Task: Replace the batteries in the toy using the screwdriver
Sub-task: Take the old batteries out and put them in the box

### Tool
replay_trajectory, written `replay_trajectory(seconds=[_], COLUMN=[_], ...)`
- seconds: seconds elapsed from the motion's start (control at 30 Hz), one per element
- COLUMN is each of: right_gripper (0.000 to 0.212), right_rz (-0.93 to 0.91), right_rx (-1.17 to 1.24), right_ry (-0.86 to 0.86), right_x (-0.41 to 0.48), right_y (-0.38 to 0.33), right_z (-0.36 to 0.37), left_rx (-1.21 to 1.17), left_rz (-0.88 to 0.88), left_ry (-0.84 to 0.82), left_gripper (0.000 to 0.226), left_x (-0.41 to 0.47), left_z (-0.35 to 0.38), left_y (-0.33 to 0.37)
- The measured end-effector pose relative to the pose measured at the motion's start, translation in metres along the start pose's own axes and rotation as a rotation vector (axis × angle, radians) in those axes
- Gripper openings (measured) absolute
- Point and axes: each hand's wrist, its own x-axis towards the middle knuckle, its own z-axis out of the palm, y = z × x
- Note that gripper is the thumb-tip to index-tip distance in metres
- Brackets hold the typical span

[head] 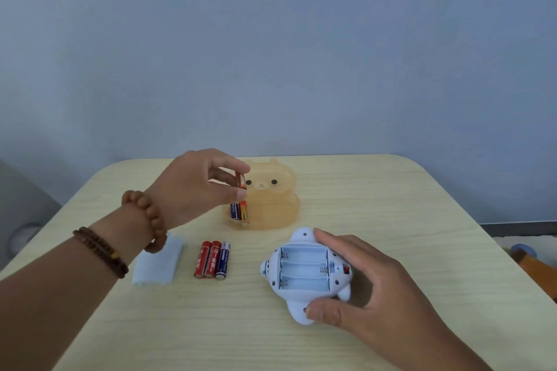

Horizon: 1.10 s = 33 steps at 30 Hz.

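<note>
Right hand curls round toy, bay empty; left hand pinches orange battery above bear box; seat flat end on spring, hold toy steady.

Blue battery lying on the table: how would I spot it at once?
Look at the pale wooden table, in front of the translucent bear-shaped box. Three batteries lie side by side there, left of the white toy. The blue battery is the one nearest the toy; the other two are red.
</note>
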Motion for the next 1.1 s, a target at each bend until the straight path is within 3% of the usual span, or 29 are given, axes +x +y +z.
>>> replay_trajectory(seconds=[0.1,0.27,0.57,0.67,0.8,1.1], right_gripper=[0.076,0.087,0.089,0.081,0.078,0.080], right_rz=[0.005,0.006,0.025,0.021,0.024,0.035], right_rx=[-0.003,-0.006,-0.021,-0.012,-0.001,-0.012], right_ry=[-0.003,-0.004,-0.017,-0.014,-0.013,-0.009], right_x=[0.000,0.001,0.000,0.000,0.000,-0.001], right_y=[0.001,0.001,0.002,0.001,0.000,0.000], right_z=[0.000,0.001,0.000,0.000,0.000,-0.001], left_rx=[0.162,0.235,0.246,0.278,0.307,0.476], left_rz=[0.113,0.091,0.156,0.180,0.177,0.247], left_ry=[-0.062,-0.167,-0.183,-0.175,-0.193,-0.212], left_gripper=[0.035,0.036,0.027,0.020,0.033,0.031], left_x=[0.006,0.013,0.011,0.007,0.003,-0.002], left_z=[0.007,0.015,0.018,0.020,0.020,0.021], left_y=[-0.006,-0.017,-0.027,-0.027,-0.023,-0.020])
